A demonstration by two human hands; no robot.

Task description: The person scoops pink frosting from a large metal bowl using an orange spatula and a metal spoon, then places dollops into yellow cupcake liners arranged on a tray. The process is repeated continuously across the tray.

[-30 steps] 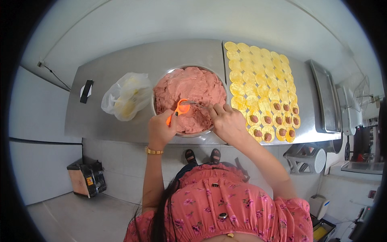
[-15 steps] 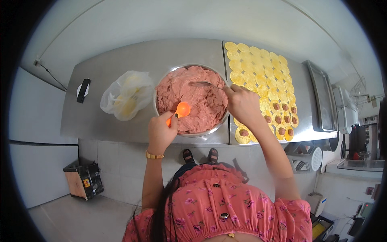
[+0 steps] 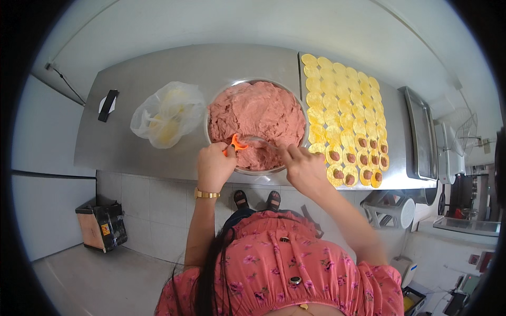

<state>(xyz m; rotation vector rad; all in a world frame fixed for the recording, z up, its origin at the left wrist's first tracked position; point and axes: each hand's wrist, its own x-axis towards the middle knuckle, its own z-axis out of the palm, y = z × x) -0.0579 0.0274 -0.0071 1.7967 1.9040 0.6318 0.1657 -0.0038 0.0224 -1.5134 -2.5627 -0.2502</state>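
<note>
A wide metal bowl [image 3: 258,172] stands on the steel table, filled with pink minced meat [image 3: 258,108]. My left hand [image 3: 215,166], with a gold bracelet at its wrist, is closed around an orange measuring scoop [image 3: 238,143] over the near left of the meat. In my right hand [image 3: 304,169] is a metal spoon [image 3: 257,139], reaching left across the bowl's near side to the scoop. Whether spoon and scoop touch I cannot tell. Right of the bowl, round yellow wrappers [image 3: 345,107] lie in rows; several near ones carry a meat lump [image 3: 337,174].
A translucent plastic bag [image 3: 167,113] with yellow rounds inside lies left of the bowl. Farther left is a black strip on a white disc [image 3: 108,105]. A metal tray [image 3: 420,134] sits at the table's right end. On the floor stand a box [image 3: 101,226] and a stool [image 3: 389,208].
My right hand has come down toward the bowl's near right rim, bringing the spoon close to the scoop. The scoop has tilted in my left hand. The whole view has shifted slightly.
</note>
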